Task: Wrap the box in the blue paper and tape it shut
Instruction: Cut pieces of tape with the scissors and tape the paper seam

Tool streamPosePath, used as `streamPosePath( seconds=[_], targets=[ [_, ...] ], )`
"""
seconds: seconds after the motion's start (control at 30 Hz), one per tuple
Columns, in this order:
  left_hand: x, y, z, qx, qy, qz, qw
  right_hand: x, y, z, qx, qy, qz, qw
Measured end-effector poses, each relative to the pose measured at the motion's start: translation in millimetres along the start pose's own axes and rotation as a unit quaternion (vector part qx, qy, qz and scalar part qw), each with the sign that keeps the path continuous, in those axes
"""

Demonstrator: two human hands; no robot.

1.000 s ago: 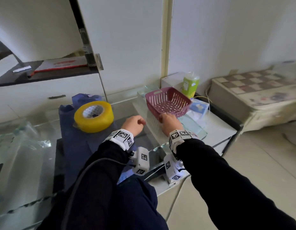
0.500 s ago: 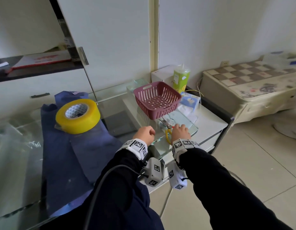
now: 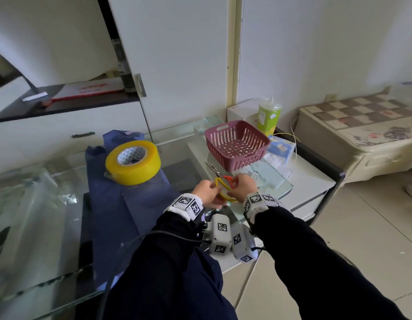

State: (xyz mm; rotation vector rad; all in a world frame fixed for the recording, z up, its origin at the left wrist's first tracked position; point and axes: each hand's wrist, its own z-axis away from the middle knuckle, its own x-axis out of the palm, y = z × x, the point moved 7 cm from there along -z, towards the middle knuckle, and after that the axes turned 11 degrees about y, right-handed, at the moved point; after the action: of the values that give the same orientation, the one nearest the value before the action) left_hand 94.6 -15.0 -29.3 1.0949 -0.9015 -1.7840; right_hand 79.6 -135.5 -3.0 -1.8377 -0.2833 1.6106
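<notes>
A sheet of blue paper (image 3: 121, 204) lies spread on the glass table (image 3: 34, 222), bulging where it covers something under its far part. A big roll of yellow tape (image 3: 133, 165) stands on that bulge. Both my hands hold a pair of scissors (image 3: 223, 182) with yellow and red handles just right of the paper; the blades point away toward the basket. My left hand (image 3: 206, 191) grips the yellow handle and my right hand (image 3: 240, 187) grips the red one. No bare box shows.
A maroon slotted basket (image 3: 237, 144) sits on a raised glass shelf to the right, with a green cup (image 3: 268, 118), a white box (image 3: 243, 110) and a tissue pack (image 3: 281, 147) behind it. The table's right edge drops to tiled floor. A dark shelf (image 3: 61, 105) runs at upper left.
My hands drew back from under the basket toward me and now hold the scissors up between them. The camera view shifted slightly.
</notes>
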Motion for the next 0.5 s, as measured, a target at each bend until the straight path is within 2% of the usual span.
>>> streamPosePath(
  seconds=[0.1, 0.27, 0.37, 0.5],
  targets=[
    [-3, 12, 0, 0.031, 0.014, -0.015, 0.999, -5, -1, -1, 0.009, 0.022, -0.046, 0.999],
    [-7, 46, 4, 0.131, 0.067, -0.029, 0.989, -31, -18, -10, -0.013, 0.1, -0.106, 0.989],
    [-16, 59, 9, 0.177, 0.102, -0.027, 0.978, -40, -33, -14, -0.037, 0.113, -0.151, 0.981],
    [-27, 71, 8, 0.198, 0.113, -0.004, 0.974, -49, -49, -23, -0.061, 0.12, -0.139, 0.981]
  ],
)
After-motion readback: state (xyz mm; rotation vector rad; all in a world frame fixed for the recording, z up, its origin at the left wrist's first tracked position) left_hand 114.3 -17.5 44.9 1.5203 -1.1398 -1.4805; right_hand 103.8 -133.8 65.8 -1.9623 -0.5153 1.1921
